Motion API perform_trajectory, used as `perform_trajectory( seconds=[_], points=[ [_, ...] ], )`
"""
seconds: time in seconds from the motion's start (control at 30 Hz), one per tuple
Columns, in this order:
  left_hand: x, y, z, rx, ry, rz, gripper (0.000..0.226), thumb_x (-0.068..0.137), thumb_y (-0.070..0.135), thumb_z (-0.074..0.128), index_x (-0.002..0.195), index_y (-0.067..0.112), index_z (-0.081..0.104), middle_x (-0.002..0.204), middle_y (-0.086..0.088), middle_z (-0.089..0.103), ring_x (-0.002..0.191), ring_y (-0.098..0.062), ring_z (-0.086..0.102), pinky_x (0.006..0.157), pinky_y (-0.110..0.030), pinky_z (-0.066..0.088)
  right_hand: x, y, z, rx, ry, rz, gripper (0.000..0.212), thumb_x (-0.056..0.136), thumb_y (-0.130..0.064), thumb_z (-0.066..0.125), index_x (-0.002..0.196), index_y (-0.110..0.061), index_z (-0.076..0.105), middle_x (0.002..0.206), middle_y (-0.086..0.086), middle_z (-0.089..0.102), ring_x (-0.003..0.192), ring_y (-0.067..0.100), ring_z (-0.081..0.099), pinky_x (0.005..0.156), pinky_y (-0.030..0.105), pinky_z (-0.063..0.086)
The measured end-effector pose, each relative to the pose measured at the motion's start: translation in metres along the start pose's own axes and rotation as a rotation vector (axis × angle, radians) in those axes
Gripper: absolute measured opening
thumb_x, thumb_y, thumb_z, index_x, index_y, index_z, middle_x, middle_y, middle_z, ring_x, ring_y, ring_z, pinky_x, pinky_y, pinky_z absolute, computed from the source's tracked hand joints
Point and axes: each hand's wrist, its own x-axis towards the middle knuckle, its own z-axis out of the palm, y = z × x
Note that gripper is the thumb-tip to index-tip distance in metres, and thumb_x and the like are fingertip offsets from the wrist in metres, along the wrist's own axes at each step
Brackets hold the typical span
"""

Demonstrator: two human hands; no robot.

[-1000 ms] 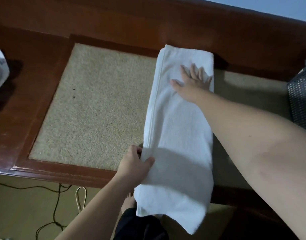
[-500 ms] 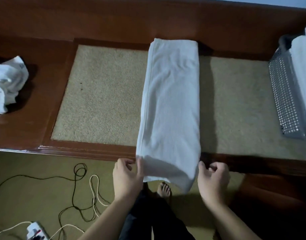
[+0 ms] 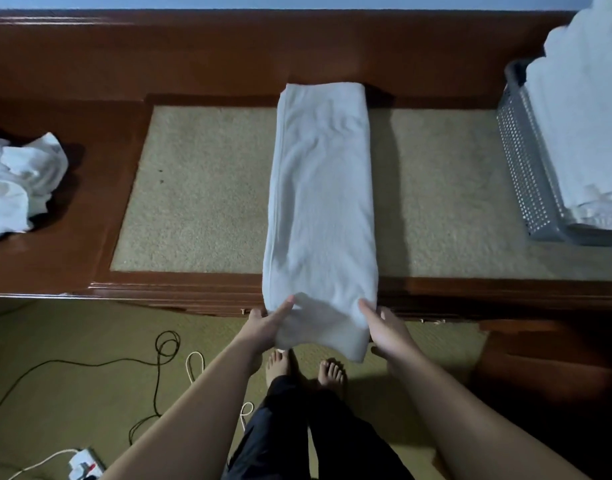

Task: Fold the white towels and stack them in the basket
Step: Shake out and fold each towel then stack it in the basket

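One long folded white towel [image 3: 321, 202] lies lengthwise across the beige padded top of the wooden bench [image 3: 200, 289], its near end hanging over the front edge, where the left hand [image 3: 267, 326] and the right hand [image 3: 384, 329] each hold a corner, thumbs on top and fingers curled beneath the cloth. Well to the right stands the grey perforated basket [image 3: 526, 168] with folded towels [image 3: 588, 126] stacked in it, while a crumpled white towel [image 3: 19, 185] sits at the bench's left end. Below, bare feet [image 3: 303, 370], dark cables [image 3: 159, 368] and a power strip [image 3: 84, 466] are on the floor.
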Motion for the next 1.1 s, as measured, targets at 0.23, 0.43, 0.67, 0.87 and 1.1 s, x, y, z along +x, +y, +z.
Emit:
perform_trajectory(
  seconds=[0.23, 0.43, 0.67, 0.87, 1.1],
  points=[
    [-0.020, -0.022, -0.005, -0.078, -0.105, 0.129, 0.065, 0.079, 0.044, 0.089, 0.129, 0.008, 0.066, 0.114, -0.008, 0.079, 0.105, -0.027, 0.076, 0.082, -0.039, 0.062, -0.021, 0.018, -0.010, 0.128, -0.015, -0.038, 0.047, 0.090, -0.058, 0.074, 0.115, -0.018, 0.071, 0.107, -0.005, 0.079, 0.097, 0.014, 0.077, 0.083, 0.033, 0.059],
    [-0.046, -0.034, -0.017, -0.170, -0.170, 0.131, 0.049, 0.087, 0.016, 0.083, 0.126, -0.001, 0.059, 0.118, -0.025, 0.073, 0.099, -0.037, 0.075, 0.082, -0.044, 0.062, -0.029, 0.019, -0.015, 0.254, -0.046, 0.007, 0.034, 0.095, -0.038, 0.075, 0.116, -0.015, 0.064, 0.111, 0.007, 0.077, 0.102, 0.029, 0.076, 0.089, 0.051, 0.060],
    [-0.092, -0.021, -0.022, -0.009, 0.041, 0.281, 0.035, 0.088, 0.019, 0.080, 0.116, 0.007, 0.062, 0.116, -0.020, 0.069, 0.096, -0.032, 0.075, 0.081, -0.046, 0.065, -0.070, 0.004, -0.033, -0.047, 0.086, -0.234, 0.050, 0.089, -0.023, 0.081, 0.130, -0.036, 0.055, 0.116, -0.008, 0.068, 0.099, 0.016, 0.071, 0.085, 0.039, 0.062],
    [-0.139, 0.009, -0.022, 0.356, 0.128, 0.577, 0.038, 0.101, 0.024, 0.062, 0.124, 0.053, 0.055, 0.087, -0.002, 0.075, 0.074, -0.013, 0.076, 0.062, -0.024, 0.054, -0.101, -0.023, -0.044, -0.318, 0.114, -0.758, 0.045, 0.093, 0.002, 0.065, 0.112, -0.037, 0.074, 0.132, -0.024, 0.063, 0.119, -0.005, 0.060, 0.095, 0.018, 0.049],
    [-0.156, 0.066, -0.034, 0.713, 0.087, 0.771, 0.026, 0.081, 0.042, 0.085, 0.103, 0.044, 0.070, 0.078, 0.007, 0.073, 0.068, -0.002, 0.069, 0.064, -0.017, 0.052, -0.098, -0.069, -0.069, -0.496, 0.101, -1.062, 0.019, 0.092, -0.015, 0.071, 0.107, -0.017, 0.082, 0.120, -0.009, 0.074, 0.113, 0.002, 0.068, 0.096, 0.017, 0.052]
  ],
)
